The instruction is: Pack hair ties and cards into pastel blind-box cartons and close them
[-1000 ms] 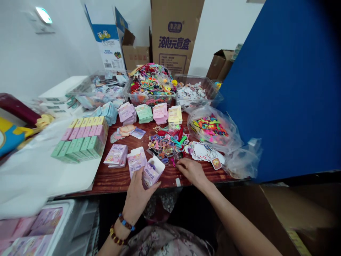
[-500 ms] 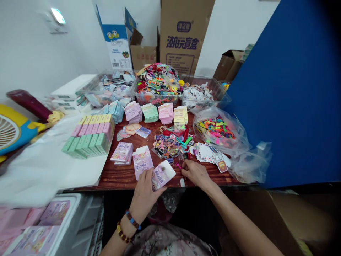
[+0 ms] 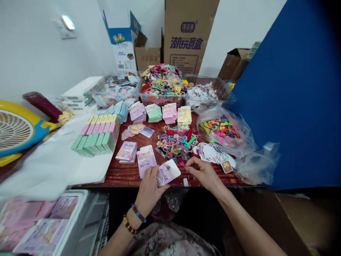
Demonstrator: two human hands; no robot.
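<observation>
1. Fan (image 3: 16,129), yellow and blue, at far left, beside white plastic sheet (image 3: 45,160); below it, white crate (image 3: 74,220) of pink-lilac boxes.
2. Mint and pink boxes (image 3: 96,140) in two rows on reddish wood table (image 3: 125,176); just right of them, lilac card stack (image 3: 126,152) and loose lilac card (image 3: 145,161), near table edge.
3. Left hand (image 3: 150,185), beaded bracelets at wrist: fingers and thumb clamped on folded lilac card (image 3: 166,174), white flap up, card just over table edge, front centre.
4. Right hand (image 3: 205,174): thumb and fingertips drawn together, just beside small pink tuft (image 3: 182,164); anything thin in the pinch too small to tell. Hands apart but near.
5. Behind and right: tangled hair ties (image 3: 176,145), paper cutouts (image 3: 215,154), clear bag of neon pieces (image 3: 221,129), blue board (image 3: 293,96).
6. Step in hand, by the look: left hand steadying card, right hand picking at small bits. Next move seemingly calling for pinch and card brought together, card kept steady.
</observation>
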